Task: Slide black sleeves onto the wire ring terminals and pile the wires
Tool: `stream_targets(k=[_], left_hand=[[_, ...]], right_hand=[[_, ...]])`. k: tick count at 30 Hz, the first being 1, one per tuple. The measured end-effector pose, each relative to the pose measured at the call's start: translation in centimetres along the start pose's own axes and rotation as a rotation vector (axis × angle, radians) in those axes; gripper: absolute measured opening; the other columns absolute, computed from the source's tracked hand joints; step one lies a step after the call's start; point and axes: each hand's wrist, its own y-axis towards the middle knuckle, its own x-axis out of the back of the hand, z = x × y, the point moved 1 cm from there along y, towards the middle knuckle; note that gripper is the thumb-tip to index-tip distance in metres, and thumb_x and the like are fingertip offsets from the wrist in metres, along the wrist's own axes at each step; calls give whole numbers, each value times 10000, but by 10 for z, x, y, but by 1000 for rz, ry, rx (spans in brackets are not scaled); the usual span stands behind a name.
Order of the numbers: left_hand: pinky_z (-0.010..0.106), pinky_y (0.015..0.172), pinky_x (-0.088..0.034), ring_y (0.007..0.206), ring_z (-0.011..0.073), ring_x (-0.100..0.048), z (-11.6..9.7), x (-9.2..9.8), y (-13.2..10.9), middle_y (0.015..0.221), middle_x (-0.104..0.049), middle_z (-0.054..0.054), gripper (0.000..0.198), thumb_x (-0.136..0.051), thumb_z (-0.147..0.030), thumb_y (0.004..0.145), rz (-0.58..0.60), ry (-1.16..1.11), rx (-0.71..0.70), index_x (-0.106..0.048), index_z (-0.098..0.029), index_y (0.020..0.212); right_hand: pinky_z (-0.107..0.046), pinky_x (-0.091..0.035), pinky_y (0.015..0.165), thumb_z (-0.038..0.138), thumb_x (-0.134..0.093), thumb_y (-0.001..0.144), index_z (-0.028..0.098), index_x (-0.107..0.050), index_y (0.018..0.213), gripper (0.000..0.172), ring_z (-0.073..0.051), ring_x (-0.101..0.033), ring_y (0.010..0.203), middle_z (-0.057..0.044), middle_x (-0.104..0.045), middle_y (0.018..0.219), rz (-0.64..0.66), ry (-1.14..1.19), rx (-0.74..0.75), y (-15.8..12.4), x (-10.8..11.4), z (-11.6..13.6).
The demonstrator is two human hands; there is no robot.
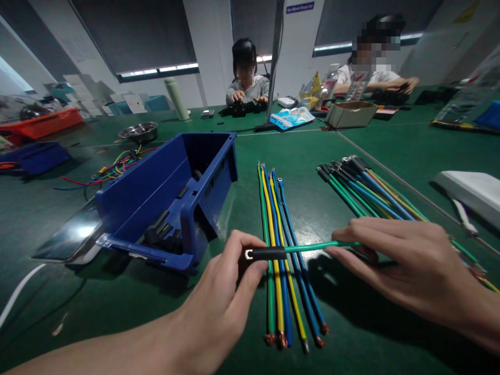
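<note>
A green wire (308,247) stretches between my two hands, with a black sleeve (269,253) over its left end and a silver terminal poking out. My left hand (242,276) pinches the sleeve between thumb and fingers. Farther along the same wire, my right hand (398,255) is closed on its green part. Under it, several loose green, yellow and blue wires (284,291) lie side by side, terminals at the far end and bare copper at the near end. A bundle of wires with black sleeves (363,182) lies beyond my right hand, partly hidden by it.
A blue bin (156,192) with black sleeves (164,232) stands at left, beside a phone-like slab (70,234). Behind are a steel bowl (138,132), tangled wires (121,165) and a metal post (273,67). A white box (472,192) lies right. Two people sit across the table.
</note>
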Motion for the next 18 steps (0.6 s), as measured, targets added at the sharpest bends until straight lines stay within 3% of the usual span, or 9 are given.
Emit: stream_targets(k=[11, 18], left_hand=[[308, 664, -367, 720, 137, -495, -3, 1, 3, 791, -497, -59, 218, -371, -488, 993, -4, -2, -4, -431, -279, 1013], [322, 682, -359, 741, 151, -500, 1, -2, 1, 797, -492, -48, 258, -316, -520, 998, -5, -13, 4, -410, -281, 1021]], right_hand=[[-253, -314, 449, 279, -585, 905, 192, -596, 843, 107, -94, -476, 475, 25, -554, 595, -17, 6, 7, 2, 3, 0], [-254, -322, 458, 267, -528, 944, 184, -588, 839, 147, -99, -495, 485, 22, -554, 603, -8, -15, 40, 1, 0, 1]])
